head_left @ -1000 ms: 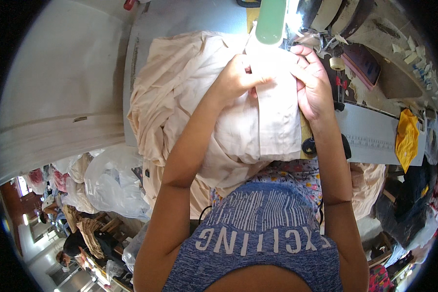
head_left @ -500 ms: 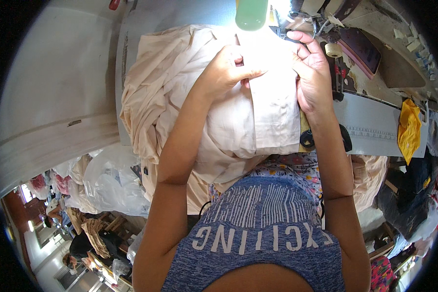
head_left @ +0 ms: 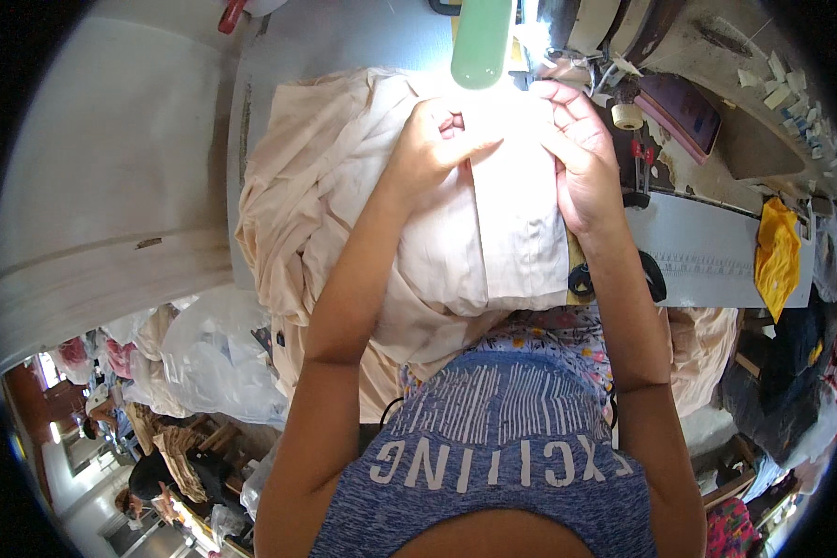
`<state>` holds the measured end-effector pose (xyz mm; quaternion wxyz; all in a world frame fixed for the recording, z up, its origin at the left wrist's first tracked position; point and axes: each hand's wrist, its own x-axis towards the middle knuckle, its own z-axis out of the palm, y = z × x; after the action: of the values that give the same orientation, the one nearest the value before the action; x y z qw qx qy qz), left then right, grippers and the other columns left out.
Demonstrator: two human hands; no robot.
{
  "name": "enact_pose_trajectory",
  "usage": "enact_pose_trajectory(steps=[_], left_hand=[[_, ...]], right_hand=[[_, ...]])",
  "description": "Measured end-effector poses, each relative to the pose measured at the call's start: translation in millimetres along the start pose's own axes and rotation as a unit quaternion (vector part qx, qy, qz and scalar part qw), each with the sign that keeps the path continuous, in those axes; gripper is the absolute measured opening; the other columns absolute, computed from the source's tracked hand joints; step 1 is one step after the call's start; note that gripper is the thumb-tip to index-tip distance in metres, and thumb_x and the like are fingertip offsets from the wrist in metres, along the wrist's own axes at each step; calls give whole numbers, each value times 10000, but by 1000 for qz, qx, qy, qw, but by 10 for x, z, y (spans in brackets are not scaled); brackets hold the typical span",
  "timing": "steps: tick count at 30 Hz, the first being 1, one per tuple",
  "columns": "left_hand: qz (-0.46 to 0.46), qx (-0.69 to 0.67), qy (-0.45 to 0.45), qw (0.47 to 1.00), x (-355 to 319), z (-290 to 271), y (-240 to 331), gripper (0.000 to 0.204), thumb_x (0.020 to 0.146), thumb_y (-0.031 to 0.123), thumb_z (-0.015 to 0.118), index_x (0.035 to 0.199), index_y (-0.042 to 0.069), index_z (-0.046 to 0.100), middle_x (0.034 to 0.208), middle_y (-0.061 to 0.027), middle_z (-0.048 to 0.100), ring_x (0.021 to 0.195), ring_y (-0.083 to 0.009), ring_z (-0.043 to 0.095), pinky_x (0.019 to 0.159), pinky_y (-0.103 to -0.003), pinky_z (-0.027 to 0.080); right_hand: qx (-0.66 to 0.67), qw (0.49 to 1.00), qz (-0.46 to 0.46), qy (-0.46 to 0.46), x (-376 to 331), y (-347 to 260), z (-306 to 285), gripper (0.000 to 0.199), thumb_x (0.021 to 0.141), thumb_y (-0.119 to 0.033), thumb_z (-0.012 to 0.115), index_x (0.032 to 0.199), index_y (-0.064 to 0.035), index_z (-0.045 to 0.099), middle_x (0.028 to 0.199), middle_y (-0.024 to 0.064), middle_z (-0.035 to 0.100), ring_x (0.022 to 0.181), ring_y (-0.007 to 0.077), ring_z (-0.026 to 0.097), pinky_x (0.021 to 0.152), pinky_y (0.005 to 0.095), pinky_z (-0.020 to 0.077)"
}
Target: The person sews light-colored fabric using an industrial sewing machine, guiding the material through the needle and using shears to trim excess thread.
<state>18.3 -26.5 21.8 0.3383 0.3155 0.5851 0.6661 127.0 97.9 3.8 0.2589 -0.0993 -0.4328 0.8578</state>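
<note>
A cream cloth (head_left: 521, 232) lies in a wide heap on the sewing table, with a straight folded strip along its right side. My left hand (head_left: 437, 144) is closed on the cloth near the strip's left edge, thumb stretched over it. At the strip's right edge my right hand (head_left: 581, 153) pinches the cloth between thumb and fingers, close to the sewing machine's metal parts (head_left: 577, 70). A pale green rounded machine part (head_left: 481, 51) hangs just beyond my hands. Bright glare washes out the cloth between them, and the needle area cannot be made out.
On the right are a phone (head_left: 684, 112), a small cream spool (head_left: 627, 116), a ruler marking (head_left: 707, 260) on the table and a yellow cloth (head_left: 777, 256). Black scissors handles (head_left: 651, 276) show beside my right forearm. Clear plastic bags (head_left: 219, 353) lie at the left.
The whole view has shifted slightly, so the table and cloth appear lower. My right hand has moved a little left, closer to my left hand. Both still hold the cloth.
</note>
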Motion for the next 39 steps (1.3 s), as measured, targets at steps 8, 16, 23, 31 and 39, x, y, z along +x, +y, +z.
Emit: enact_pose_trajectory(steps=[8, 16, 23, 31, 39], left_hand=[[59, -18, 79, 995, -18, 77, 6, 173, 812, 41, 599, 971, -24, 576, 734, -20, 613, 582, -64, 561, 517, -190, 443], [-130, -143, -186, 963, -54, -176, 260, 236, 876, 137, 551, 1013, -55, 564, 762, -135, 644, 637, -170, 646, 583, -250, 535], [59, 363, 33, 929, 122, -478, 258, 276, 761, 189, 697, 938, -12, 627, 867, -111, 669, 784, -131, 628, 666, -282, 514], [-60, 176, -182, 966, 378, -542, 230, 503, 745, 222, 730, 1158, 9, 537, 1086, -81, 598, 1019, -149, 534, 862, -310, 444], [-129, -144, -190, 963, 292, -395, 36, 307, 784, 84, 654, 1057, -36, 582, 958, -88, 642, 894, -133, 616, 776, -245, 488]], right_hand=[[-88, 996, -21, 9, -11, 9, 45, 266, 849, -37, 540, 1100, 46, 562, 1040, 83, 625, 902, 146, 605, 808, 258, 481], [-377, 913, -151, 48, -54, -49, 236, 263, 796, -76, 645, 1028, 41, 604, 911, 131, 649, 831, 163, 619, 759, 281, 490], [12, 998, 46, 29, -79, -112, 251, 221, 856, 5, 487, 1053, 52, 577, 949, 102, 635, 830, 123, 605, 745, 247, 493], [148, 985, 86, 12, -84, -158, 225, 208, 820, 82, 489, 1011, 4, 502, 949, 87, 583, 869, 130, 570, 818, 253, 463], [95, 992, 83, -31, -90, -102, 98, 166, 825, 83, 470, 950, 3, 543, 884, 57, 587, 820, 112, 576, 765, 235, 472]])
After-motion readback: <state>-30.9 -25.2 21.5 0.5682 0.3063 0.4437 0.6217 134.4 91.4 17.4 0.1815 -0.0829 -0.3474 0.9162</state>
